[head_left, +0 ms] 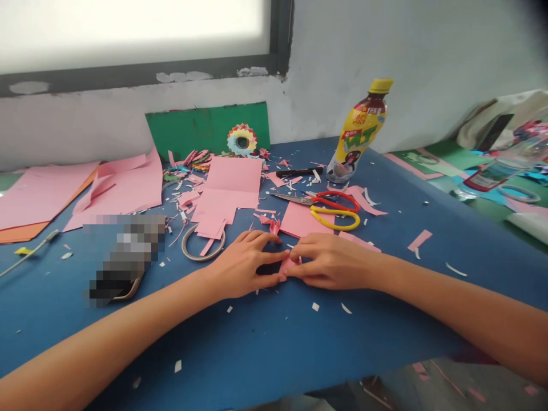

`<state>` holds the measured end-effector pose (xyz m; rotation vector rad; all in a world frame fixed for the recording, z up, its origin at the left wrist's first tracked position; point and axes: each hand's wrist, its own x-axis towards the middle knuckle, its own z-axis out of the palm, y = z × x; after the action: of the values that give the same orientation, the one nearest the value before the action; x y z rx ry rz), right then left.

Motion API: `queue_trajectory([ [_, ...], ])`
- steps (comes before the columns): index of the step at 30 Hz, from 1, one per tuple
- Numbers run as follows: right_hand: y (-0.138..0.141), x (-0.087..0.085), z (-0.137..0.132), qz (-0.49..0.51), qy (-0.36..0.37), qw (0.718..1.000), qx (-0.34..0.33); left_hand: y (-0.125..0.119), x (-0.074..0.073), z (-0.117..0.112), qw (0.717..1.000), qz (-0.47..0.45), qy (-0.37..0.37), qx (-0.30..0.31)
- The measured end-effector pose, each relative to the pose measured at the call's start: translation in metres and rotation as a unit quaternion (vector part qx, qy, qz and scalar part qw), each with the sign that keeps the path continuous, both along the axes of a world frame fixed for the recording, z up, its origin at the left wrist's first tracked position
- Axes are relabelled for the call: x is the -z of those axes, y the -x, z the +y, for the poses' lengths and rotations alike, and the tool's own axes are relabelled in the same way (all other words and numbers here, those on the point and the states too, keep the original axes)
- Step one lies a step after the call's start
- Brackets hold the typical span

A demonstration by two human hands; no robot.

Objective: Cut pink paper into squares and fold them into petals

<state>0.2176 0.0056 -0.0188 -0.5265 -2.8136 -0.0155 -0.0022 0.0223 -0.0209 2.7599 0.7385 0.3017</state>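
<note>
A small piece of pink paper (290,264) lies on the blue table between my two hands. My left hand (244,260) has its thumb and index fingertips closed on the paper's left side. From the right, my right hand (327,260) grips the same piece with bent fingers, hiding much of it. Just beyond my fingers is a small folded pink paper shape (274,224). Scissors (314,201) with one red and one yellow handle lie partly over a pink paper square (299,220) behind my right hand. A roll of tape (188,251) lies to the left of my left hand.
A tilted yellow-labelled bottle (357,137) stands at the back right. Against the wall leans a green board (192,128) with a multicoloured paper ring (242,141) before it. A blurred phone (128,260), large pink sheets (124,182) and a cable (32,251) occupy the left. Paper scraps are scattered about.
</note>
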Motion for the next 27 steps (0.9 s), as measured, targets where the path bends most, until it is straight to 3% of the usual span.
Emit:
queue_trajectory([
  [9, 0.000, -0.006, 0.001, -0.037, -0.026, 0.996, -0.070, 0.002, 0.000, 0.000, 1.000, 0.002, 0.020, -0.009],
  [18, -0.010, -0.008, 0.009, -0.018, 0.137, 0.990, -0.002, 0.001, -0.008, 0.000, 0.998, 0.018, 0.057, -0.014],
  [22, -0.007, -0.010, 0.007, 0.004, 0.225, 0.972, 0.067, 0.001, -0.013, -0.002, 0.998, 0.017, 0.060, -0.012],
  [27, 0.007, -0.008, -0.004, 0.026, 0.254, 0.936, 0.242, 0.003, -0.011, -0.002, 0.999, 0.009, 0.051, -0.003],
])
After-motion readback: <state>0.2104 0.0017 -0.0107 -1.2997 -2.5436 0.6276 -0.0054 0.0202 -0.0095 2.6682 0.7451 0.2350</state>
